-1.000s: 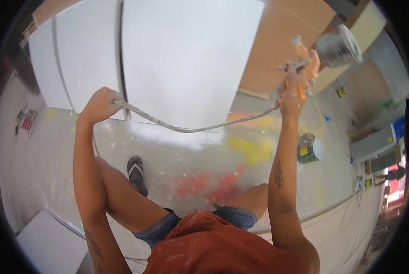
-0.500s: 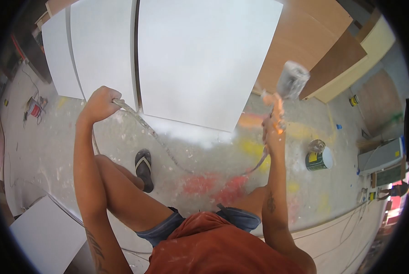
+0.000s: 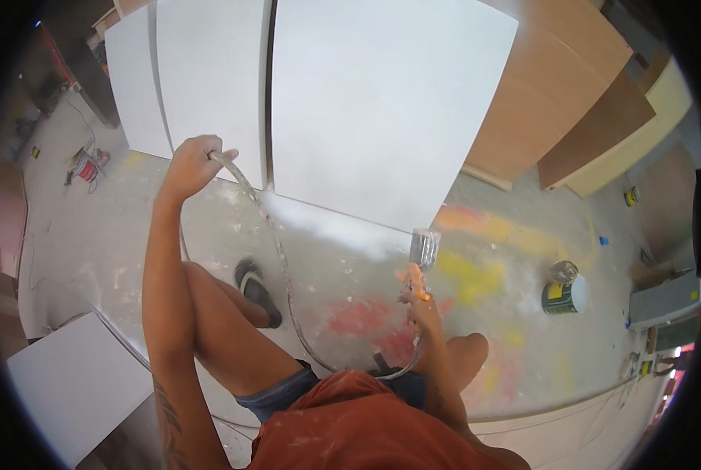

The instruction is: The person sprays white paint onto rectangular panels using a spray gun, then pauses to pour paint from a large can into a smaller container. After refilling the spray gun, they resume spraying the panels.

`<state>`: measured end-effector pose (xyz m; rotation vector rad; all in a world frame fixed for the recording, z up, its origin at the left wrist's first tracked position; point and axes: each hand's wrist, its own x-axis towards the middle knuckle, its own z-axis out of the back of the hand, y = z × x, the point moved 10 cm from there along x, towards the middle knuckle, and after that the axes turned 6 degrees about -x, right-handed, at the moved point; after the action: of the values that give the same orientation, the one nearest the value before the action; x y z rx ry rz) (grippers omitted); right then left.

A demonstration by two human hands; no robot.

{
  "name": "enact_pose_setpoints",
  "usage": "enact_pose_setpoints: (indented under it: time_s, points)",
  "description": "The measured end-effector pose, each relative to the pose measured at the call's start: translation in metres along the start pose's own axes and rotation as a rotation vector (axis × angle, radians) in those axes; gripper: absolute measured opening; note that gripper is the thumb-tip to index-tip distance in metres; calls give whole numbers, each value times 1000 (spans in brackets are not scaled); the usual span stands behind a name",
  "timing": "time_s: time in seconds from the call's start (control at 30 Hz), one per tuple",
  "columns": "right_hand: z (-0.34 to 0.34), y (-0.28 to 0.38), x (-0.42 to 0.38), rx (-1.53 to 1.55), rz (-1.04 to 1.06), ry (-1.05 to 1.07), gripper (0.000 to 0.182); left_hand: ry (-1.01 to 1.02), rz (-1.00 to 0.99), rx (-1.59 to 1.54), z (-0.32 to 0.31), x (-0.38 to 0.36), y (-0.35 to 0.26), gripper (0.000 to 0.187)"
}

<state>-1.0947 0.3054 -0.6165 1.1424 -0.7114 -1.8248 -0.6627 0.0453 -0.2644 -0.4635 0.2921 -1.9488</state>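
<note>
My right hand (image 3: 424, 313) is wrapped round the handle of a spray gun (image 3: 417, 280). A paint-crusted cup (image 3: 425, 248) tops the gun, close to the lower right corner of a large white panel (image 3: 389, 102). My left hand (image 3: 197, 166) grips a paint-spattered hose (image 3: 278, 243) in front of the panels at left. From there the hose loops down past my lap and up to the gun. Two more white panels, a middle one (image 3: 209, 86) and a narrower left one (image 3: 135, 94), stand beside the large one with gaps between.
Brown boards (image 3: 550, 86) lean at the back right. A green paint can (image 3: 563, 298) with a smaller container on it stands on the stained floor (image 3: 475, 329). A red and white bucket (image 3: 84, 166) sits far left, and a white board (image 3: 76, 384) lies lower left.
My right hand has brought the spray gun down and to the left, closer to my body. My left hand still holds the hose, and the view has shifted slightly.
</note>
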Motion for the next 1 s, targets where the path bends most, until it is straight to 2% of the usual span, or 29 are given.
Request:
enact_pose_setpoints:
  time_s: [0.07,0.1,0.17,0.2,0.27,0.3,0.37,0.4,0.47,0.5,0.57,0.6,0.67,0.73,0.8,0.87,0.9,0.97,1.0]
  points:
    - [-21,1,-24,428,-239,-52,19,-422,-100,111,38,-7,-6,40]
    - [-31,4,-28,441,-237,-41,19,-419,-103,128,35,-2,1,40]
    - [-42,7,-39,560,-183,-94,23,-714,141,227,52,-13,50,40]
    - [-48,5,-42,571,-184,-96,23,-711,131,231,44,-13,71,40]
    - [-56,-1,-51,650,-186,-162,20,-634,287,485,34,-19,143,29]
    - [-62,-8,-51,656,-201,-159,20,-619,283,492,37,-26,182,29]
    - [-83,-8,-45,823,-214,-145,19,-540,107,216,46,-29,243,25]
    - [-85,6,-44,841,-212,-150,19,-539,89,222,43,-28,249,25]
    - [-92,33,-46,842,-189,-193,18,-936,-9,173,69,-53,252,26]
    - [-101,41,-42,850,-185,-215,18,-918,-34,166,76,-33,252,26]
    - [-132,34,-53,1002,-248,-196,17,-748,117,359,81,-36,256,27]
    - [-146,43,-59,986,-252,-208,17,-744,127,342,87,-40,254,27]
    - [-178,52,-64,1054,-397,-340,24,-900,103,254,117,-38,245,27]
    - [-213,48,-66,901,-277,-147,24,-930,92,264,134,-34,262,27]
    - [-245,58,-80,868,-266,-319,23,-972,63,255,139,-20,277,28]
    - [-275,112,-91,832,-227,-240,21,-965,-107,193,142,-4,290,28]
    - [-291,128,-99,858,-244,-272,21,-940,-141,174,142,3,291,28]
    - [-322,153,-106,1008,-282,-313,19,-885,-372,142,138,8,276,27]
    - [-338,162,-108,1063,-295,-337,19,-869,-397,121,138,8,289,27]
